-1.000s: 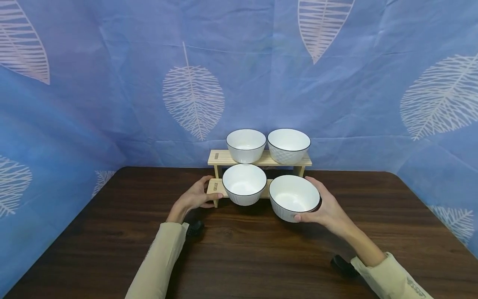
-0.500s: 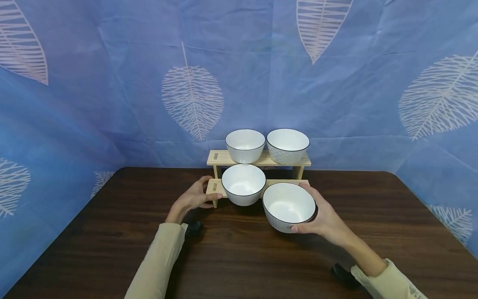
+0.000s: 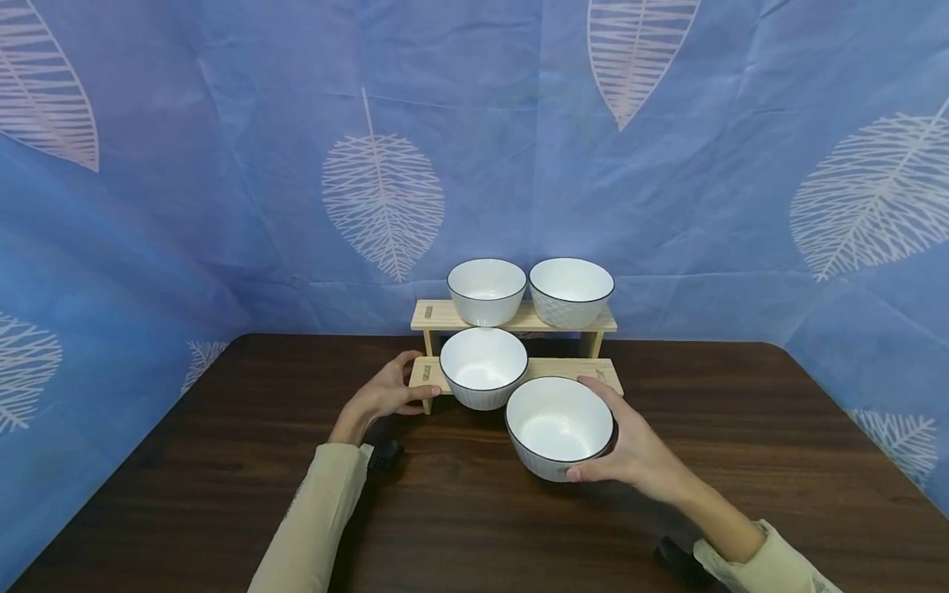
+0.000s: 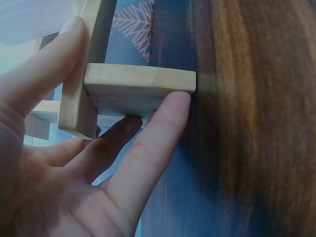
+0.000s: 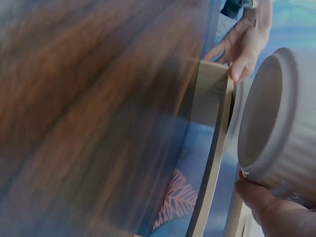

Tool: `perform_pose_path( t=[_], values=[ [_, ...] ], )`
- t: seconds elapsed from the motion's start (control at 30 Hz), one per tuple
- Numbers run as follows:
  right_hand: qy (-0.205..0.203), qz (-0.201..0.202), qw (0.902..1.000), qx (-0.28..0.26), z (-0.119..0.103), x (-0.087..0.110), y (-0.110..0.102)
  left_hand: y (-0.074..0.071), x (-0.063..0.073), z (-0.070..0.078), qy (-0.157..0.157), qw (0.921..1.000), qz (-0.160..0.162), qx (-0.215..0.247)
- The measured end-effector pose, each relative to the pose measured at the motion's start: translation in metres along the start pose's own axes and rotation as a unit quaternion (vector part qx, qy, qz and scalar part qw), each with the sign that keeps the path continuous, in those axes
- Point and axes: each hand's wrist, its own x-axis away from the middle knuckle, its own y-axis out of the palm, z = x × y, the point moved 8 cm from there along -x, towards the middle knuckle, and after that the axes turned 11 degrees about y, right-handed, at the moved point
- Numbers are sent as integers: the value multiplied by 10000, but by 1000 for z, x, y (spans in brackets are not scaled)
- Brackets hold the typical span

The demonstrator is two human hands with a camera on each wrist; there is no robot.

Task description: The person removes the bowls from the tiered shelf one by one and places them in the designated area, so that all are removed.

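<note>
Gripping a likely brittle bowl by its wall seems safest; right hand does, before the rack left hand clasps.

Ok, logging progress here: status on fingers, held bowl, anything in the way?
Left fingers grip lower wooden shelf at left end. Right fingers hold white bowl above table, clear of shelf. Possible obstacle: second bowl on that shelf, just left.

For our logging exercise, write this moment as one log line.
left hand: grips lower shelf | right hand: holds raised bowl | lower shelf: ribbed bowl | upper shelf: plain bowl, textured bowl
</note>
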Motion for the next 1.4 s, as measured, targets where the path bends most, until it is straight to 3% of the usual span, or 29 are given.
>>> perform_pose_path(
  t=[0.83,1.4],
  values=[
    [291,-736,9966,-234,0,-3,41,0,-2,1,57,10000,-30,-22],
    [517,-1091,9918,426,-2,-6,70,2,-4,-1,88,9999,34,-106]
  ],
)
